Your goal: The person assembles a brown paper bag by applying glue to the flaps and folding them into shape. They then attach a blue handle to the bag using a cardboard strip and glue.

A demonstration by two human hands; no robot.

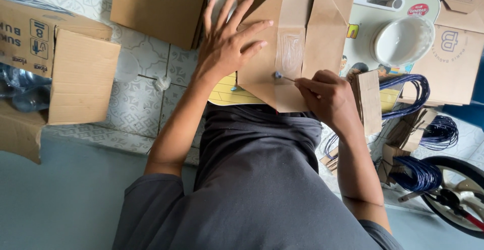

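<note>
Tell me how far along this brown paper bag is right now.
Done: the paper bag already has its flaps folded in, and a glossy wet strip runs down the middle. In hand: the left hand presses the bag flat while the right hand works a thin applicator at the strip's lower end. Left: the flaps are not yet closed over it; the bundled blue cord handles lie unattached alongside.

paper bag (282, 43): plain brown | floor tiles (136, 99): pale, grey floral pattern | bowl (403, 41): white | cord bundles (418, 174): dark blue | trousers (252, 179): grey
</note>
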